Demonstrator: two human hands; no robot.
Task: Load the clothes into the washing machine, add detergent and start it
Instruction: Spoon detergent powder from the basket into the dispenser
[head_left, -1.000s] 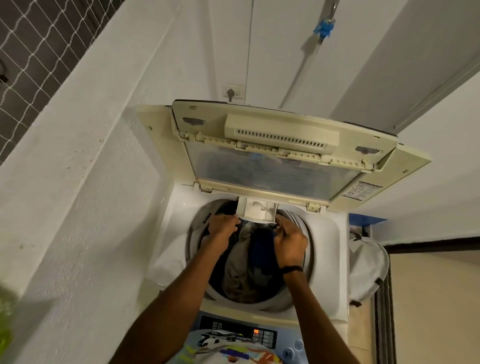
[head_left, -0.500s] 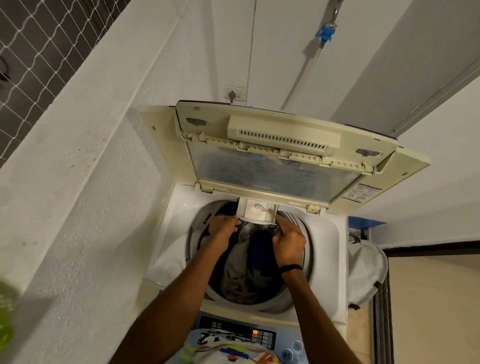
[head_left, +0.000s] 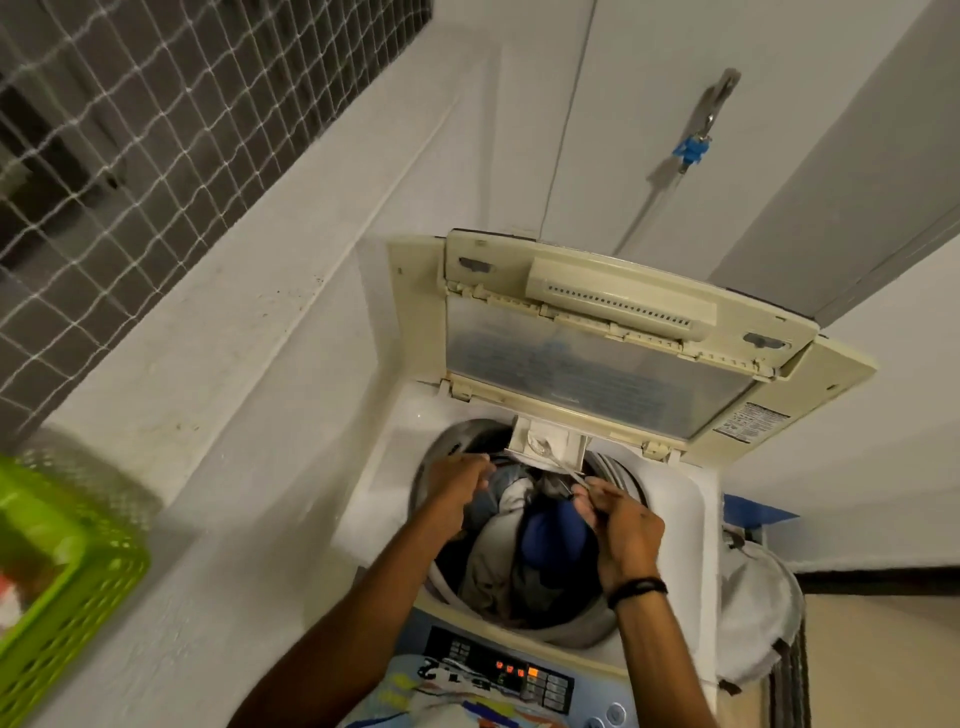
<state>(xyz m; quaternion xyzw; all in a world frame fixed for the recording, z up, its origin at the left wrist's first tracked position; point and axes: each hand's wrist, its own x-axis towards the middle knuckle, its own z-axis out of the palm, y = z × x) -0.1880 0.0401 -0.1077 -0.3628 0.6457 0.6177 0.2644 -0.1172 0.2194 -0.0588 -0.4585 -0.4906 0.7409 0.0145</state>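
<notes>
A white top-loading washing machine (head_left: 685, 519) stands in a corner against white walls, with a netted window (head_left: 130, 130) high on the left and a tap with a blue fitting (head_left: 691, 150) on the wall behind it. Its yellowed lid (head_left: 597, 364) is folded up and back, leaving the drum (head_left: 618, 467) open. The drum is filled with clothes (head_left: 493, 571): pale grey and beige pieces with a dark blue garment (head_left: 550, 535) on top, just below the right hand. A green plastic basket (head_left: 78, 597) sits on the ledge well to the left of the machine, and a white bag (head_left: 753, 597) hangs close beside the machine's right side. The control panel (head_left: 467, 654) lies along the near edge with small orange lights lit. At the back rim of the opening, under the lid's hinge, a small detergent drawer (head_left: 550, 436) juts out over the clothes. The left hand (head_left: 457, 480) reaches over the drum's rear left, fingers bent, their tips at the drawer's lower left corner; whether they grip it or only touch it cannot be told. The right hand (head_left: 623, 530) hovers over the drum's right side, just in front of and below the drawer, with thumb and fingertips pinched on the end of a thin pale spoon-like piece (head_left: 563, 465) whose far end lies in the drawer. A black band (head_left: 636, 590) circles the right wrist.
</notes>
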